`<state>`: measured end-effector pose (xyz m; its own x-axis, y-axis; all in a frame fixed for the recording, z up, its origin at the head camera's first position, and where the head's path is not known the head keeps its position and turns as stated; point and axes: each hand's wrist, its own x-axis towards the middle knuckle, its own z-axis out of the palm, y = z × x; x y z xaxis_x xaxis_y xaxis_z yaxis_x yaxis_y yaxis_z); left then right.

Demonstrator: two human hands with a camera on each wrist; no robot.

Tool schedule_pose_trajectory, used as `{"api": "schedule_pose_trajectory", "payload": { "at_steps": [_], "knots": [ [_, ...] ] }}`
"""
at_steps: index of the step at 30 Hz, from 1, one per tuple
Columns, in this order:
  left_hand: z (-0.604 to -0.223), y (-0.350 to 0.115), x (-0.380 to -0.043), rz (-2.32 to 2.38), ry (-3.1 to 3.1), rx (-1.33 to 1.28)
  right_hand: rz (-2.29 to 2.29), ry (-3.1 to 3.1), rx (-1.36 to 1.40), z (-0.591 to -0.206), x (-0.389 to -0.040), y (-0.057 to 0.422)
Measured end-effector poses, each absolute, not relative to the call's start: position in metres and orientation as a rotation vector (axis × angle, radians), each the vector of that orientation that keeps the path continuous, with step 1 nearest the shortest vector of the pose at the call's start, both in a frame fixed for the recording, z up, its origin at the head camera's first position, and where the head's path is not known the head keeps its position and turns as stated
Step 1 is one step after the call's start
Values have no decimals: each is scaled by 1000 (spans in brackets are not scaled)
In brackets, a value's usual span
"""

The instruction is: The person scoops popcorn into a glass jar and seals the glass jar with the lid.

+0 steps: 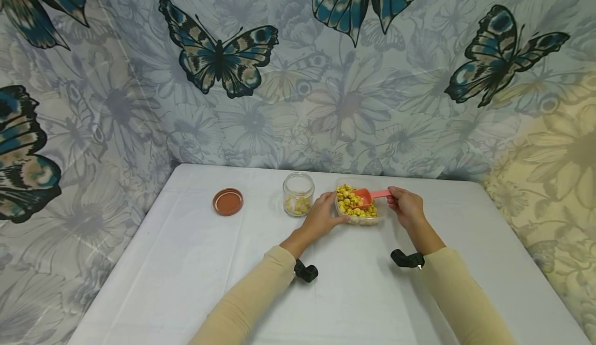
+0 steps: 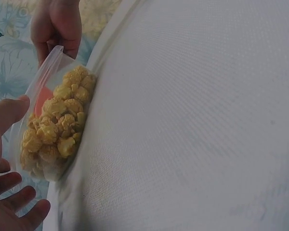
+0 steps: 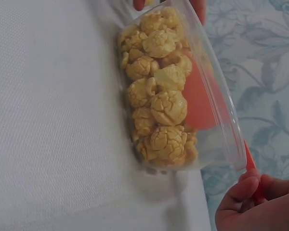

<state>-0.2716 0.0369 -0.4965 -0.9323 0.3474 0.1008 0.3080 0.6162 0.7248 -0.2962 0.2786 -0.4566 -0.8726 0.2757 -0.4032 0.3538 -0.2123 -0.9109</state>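
A clear plastic container (image 1: 371, 221) full of yellow caramel popcorn (image 1: 348, 200) stands on the table. My left hand (image 1: 320, 214) holds the container around its left end, thumb (image 2: 12, 111) close to the rim. With my right hand (image 1: 406, 206) I pinch the handle of an orange-red scoop (image 1: 363, 198), its bowl down among the popcorn. Through the clear wall the scoop (image 3: 202, 103) shows beside the pieces. Just left of my left hand is an open glass jar (image 1: 298, 184) with some popcorn at its bottom.
A brown jar lid (image 1: 227, 201) lies on the white tablecloth (image 1: 186, 262), left of the jar. Behind the table hangs a floral cloth with butterflies (image 1: 219, 58). Both wrists carry black camera mounts (image 1: 306, 271).
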Motion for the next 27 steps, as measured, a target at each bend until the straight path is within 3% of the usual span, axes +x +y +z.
{"api": "schedule_pose_trajectory", "payload": {
  "at_steps": [16,27],
  "knots": [
    [-497,35,-271,1253,2765,564,-2458,1577,837,-451,-285,296],
    [-497,36,-271,1265,2747,559,-2425,1650,777,-454,-283,298]
  ]
}}
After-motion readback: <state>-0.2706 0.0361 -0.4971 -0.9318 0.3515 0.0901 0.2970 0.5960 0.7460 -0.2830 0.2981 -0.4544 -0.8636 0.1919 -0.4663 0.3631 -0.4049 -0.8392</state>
